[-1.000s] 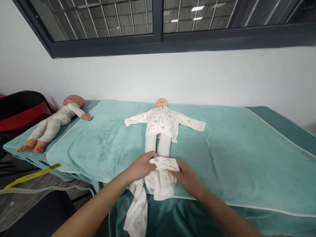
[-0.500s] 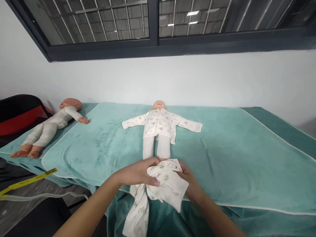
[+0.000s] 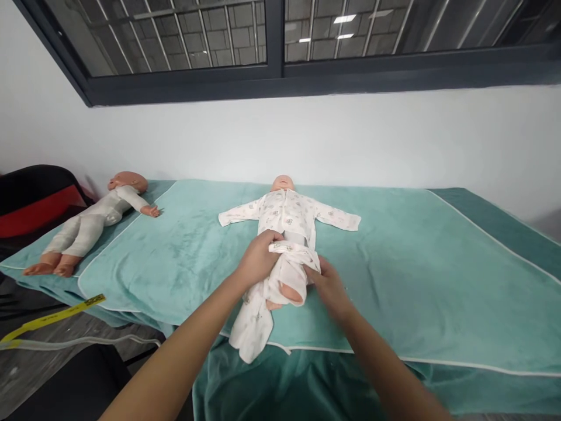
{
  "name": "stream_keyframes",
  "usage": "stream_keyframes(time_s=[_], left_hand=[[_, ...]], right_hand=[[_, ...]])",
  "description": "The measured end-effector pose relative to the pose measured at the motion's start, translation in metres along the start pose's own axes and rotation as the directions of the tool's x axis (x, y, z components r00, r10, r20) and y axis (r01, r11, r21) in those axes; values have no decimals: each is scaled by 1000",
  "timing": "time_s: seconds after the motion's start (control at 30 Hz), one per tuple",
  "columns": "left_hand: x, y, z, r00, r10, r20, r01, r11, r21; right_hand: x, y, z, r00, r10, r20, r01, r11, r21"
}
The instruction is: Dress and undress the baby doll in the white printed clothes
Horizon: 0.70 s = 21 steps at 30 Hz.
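A baby doll (image 3: 287, 213) in a white printed top lies on its back on the teal towel (image 3: 394, 280), arms out. White printed baby pants (image 3: 267, 289) are bunched over its legs, and its feet (image 3: 289, 293) stick out at the near end. My left hand (image 3: 258, 259) grips the pants' waistband at the doll's left side. My right hand (image 3: 328, 282) holds the same cloth on the right. One loose pant leg (image 3: 249, 330) trails toward the towel's front edge.
A second doll (image 3: 92, 219) in a plain white suit lies at the left end of the bed. A black and red seat (image 3: 30, 199) stands beyond it. A yellow tape strip (image 3: 52, 318) and a clear tube (image 3: 79, 342) lie on the floor at left.
Both hands have moved away from me up the doll's legs, drawing the pants from the towel's front edge over the legs. The doll's feet now show through the cloth.
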<state>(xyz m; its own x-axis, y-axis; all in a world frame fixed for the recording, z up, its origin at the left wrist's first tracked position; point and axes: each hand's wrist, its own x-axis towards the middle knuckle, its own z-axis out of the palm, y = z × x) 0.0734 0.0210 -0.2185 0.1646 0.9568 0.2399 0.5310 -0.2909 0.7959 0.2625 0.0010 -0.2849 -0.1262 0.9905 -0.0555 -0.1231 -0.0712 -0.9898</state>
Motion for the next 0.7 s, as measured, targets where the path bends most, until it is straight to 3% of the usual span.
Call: stream_keyframes(time_s=[0.07, 0.13, 0.23, 0.3, 0.47, 0.7], left_hand=[[4, 0, 0, 998, -64, 17, 65, 997, -41], [4, 1, -5, 983, -116, 145, 132, 986, -103], [-1, 1, -18, 918, -153, 366, 257, 932, -256], [-4, 1, -26, 894, -179, 411, 351, 849, -394], [5, -4, -25, 911, -268, 314, 412, 611, -676], [30, -30, -31, 914, -370, 166, 331, 444, -833]], right_hand=[[11, -2, -9, 998, -33, -45, 28, 994, -107], [17, -1, -17, 998, 4, -66, -11, 993, -118], [22, 4, -23, 999, 51, -17, -53, 996, -77], [25, 7, -24, 999, 30, 32, -27, 994, -103], [42, 8, -24, 997, -17, 71, 33, 975, -219], [64, 1, -33, 997, -52, -52, 31, 938, -345]])
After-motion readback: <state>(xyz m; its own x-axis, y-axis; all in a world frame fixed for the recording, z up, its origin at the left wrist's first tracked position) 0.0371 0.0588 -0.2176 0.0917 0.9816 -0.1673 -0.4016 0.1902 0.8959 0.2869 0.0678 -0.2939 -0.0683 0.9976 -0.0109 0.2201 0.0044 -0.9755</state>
